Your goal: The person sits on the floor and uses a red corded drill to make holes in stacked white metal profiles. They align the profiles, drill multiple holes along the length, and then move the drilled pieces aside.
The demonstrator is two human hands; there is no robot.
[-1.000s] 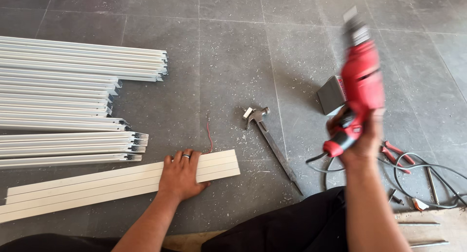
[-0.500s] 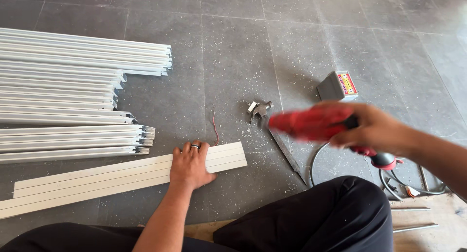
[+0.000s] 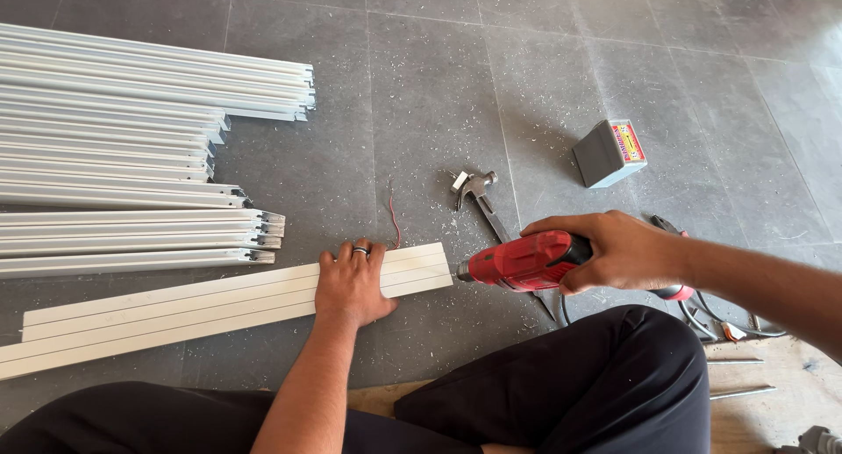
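Left hand [image 3: 353, 283] lies flat, fingers spread, on the white trim strips [image 3: 175, 309] on the floor. Right hand [image 3: 618, 250] grips the red drill [image 3: 517, 263], its tip at the strips' end, hammer [image 3: 481, 200] just behind.

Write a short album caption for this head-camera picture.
Left hand presses white strips flat on the floor while right hand aims a red drill at their end.

Bare forearms, black trousers [image 3: 561, 375], ring [image 3: 360, 250] on left hand [image 3: 353, 283]
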